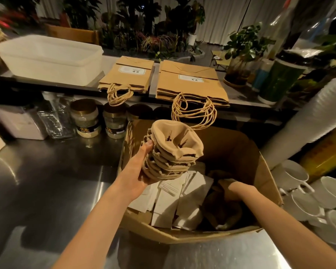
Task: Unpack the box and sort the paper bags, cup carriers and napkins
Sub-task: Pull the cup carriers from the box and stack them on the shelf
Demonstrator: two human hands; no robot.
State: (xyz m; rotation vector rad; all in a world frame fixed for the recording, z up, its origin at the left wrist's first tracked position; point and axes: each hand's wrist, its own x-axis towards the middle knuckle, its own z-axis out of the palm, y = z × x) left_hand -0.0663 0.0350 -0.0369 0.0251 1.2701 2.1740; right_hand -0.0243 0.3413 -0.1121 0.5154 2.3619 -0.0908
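Your left hand (142, 171) is clenched on a stack of carriers (171, 152), lifted above the box (260, 171) with its long axis near upright; the bags (190, 82) already lie in two piles on the shelf beyond, and bare desk (52, 171) lies just to your left, so that hand is nearer any drop spot; your right hand (235, 188) is down in the box among brown items beside the napkins (175, 202); I cannot tell whether its grip has closed.
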